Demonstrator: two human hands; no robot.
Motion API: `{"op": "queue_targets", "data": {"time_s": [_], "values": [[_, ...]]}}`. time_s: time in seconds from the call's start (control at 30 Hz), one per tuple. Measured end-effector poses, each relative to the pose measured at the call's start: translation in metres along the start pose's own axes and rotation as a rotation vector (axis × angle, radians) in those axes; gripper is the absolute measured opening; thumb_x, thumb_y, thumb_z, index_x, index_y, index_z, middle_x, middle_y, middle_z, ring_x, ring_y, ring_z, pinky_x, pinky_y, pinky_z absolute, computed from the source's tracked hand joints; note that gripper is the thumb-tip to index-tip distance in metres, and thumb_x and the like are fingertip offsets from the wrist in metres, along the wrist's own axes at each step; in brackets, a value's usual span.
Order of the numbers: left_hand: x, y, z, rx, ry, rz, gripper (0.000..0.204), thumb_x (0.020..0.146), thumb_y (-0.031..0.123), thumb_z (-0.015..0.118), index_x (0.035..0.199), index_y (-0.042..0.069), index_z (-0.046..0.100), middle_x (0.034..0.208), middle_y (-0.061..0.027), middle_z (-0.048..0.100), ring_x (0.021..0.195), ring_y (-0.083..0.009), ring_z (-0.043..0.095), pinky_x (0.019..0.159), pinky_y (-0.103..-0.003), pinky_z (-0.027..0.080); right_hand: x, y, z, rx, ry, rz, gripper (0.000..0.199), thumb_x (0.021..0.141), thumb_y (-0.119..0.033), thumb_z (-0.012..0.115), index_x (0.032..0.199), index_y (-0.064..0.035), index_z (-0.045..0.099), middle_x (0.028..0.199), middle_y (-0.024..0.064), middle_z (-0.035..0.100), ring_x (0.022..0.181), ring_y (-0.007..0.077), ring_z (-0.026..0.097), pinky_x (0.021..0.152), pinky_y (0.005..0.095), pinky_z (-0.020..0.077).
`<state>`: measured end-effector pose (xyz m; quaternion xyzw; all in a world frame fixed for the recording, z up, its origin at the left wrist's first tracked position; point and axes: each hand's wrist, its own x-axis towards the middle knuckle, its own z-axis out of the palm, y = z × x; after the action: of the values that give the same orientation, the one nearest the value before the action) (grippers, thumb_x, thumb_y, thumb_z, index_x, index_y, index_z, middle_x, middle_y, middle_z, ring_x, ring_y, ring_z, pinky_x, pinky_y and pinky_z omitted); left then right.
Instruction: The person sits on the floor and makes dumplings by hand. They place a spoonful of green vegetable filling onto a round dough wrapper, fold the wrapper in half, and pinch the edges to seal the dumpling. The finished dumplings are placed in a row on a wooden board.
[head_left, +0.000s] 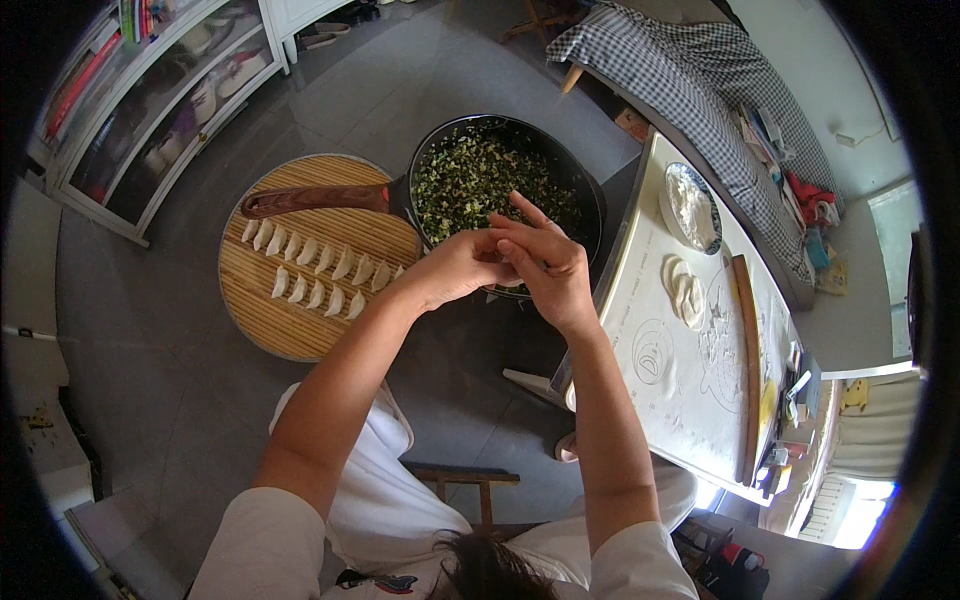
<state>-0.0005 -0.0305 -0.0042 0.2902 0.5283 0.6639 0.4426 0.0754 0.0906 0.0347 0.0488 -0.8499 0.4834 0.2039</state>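
My left hand [455, 268] and my right hand [552, 262] meet over the near side of a black frying pan [594, 205]. Their fingers are bent together in a pinch, with one right-hand finger raised; anything between them is hidden. Chopped green filling [480, 180] with pale bits fills the pan below. The pan's brown handle [315, 201] reaches left across a round slatted board [248, 305]. Two rows of small white dumplings [325, 258] lie on that board, just left of my left forearm.
On the right, a white table [630, 290] bears a bowl of flour [690, 207], pale dough [684, 290] and a long wooden rolling pin [746, 360]. A bed with a checked cover [690, 60] stands behind it. A glass-fronted cabinet [150, 115] is at far left.
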Motion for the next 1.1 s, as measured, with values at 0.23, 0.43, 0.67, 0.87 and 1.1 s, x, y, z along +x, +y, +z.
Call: {"op": "queue_targets", "data": {"time_s": [0.23,0.43,0.67,0.87,1.1], "values": [[-0.001,0.009,0.006,-0.247,0.064,0.02,0.024,0.078,0.012,0.06,0.1,0.003,0.053,0.088,-0.0033,0.057,0.08,-0.0106,0.055,0.068,-0.023,0.045,-0.006,-0.006,0.001,0.124,0.08,0.003,0.084,0.065,-0.048,0.065,0.129,-0.0044,0.031,0.131,0.0173,0.033,0.123,0.0278,0.03,0.1,0.0378,0.0234],[0.003,0.007,0.032,-0.546,0.189,0.124,0.035,0.077,0.025,0.064,0.102,0.004,0.052,0.09,-0.0033,0.055,0.076,-0.0106,0.054,0.064,-0.023,0.048,-0.03,0.009,0.015,-0.082,0.263,-0.013,0.119,0.049,-0.06,0.066,0.134,-0.0008,0.007,0.138,0.0197,0.014,0.123,0.0306,0.027,0.097,0.0369,0.0292],[-0.004,0.001,0.058,-0.164,0.282,0.372,0.035,0.089,0.038,0.039,0.102,0.005,0.046,0.087,-0.0017,0.05,0.077,-0.0085,0.048,0.068,-0.022,0.041,-0.022,-0.018,0.033,0.433,0.554,0.207,0.046,0.093,-0.03,0.025,0.121,0.0025,0.042,0.121,0.0153,0.045,0.107,0.0192,0.046,0.089,0.0286,0.0358],[-0.006,0.001,0.053,-0.071,0.227,0.388,0.04,0.092,0.039,0.029,0.089,0.005,0.049,0.073,0.0012,0.048,0.061,-0.0054,0.044,0.054,-0.019,0.038,-0.03,-0.029,0.021,0.342,0.456,0.266,0.044,0.093,-0.031,0.028,0.115,0.0029,0.048,0.114,0.0128,0.051,0.099,0.0168,0.05,0.085,0.0273,0.0386],[-0.015,0.023,0.05,0.034,0.069,0.286,0.035,0.092,0.032,0.034,0.083,0.005,0.054,0.063,0.0004,0.05,0.054,-0.0081,0.047,0.049,-0.022,0.039,-0.032,-0.024,0.003,0.138,0.352,0.069,0.035,0.091,-0.021,0.037,0.104,0.0064,0.053,0.115,0.018,0.05,0.106,0.026,0.049,0.089,0.0324,0.0381]]}}
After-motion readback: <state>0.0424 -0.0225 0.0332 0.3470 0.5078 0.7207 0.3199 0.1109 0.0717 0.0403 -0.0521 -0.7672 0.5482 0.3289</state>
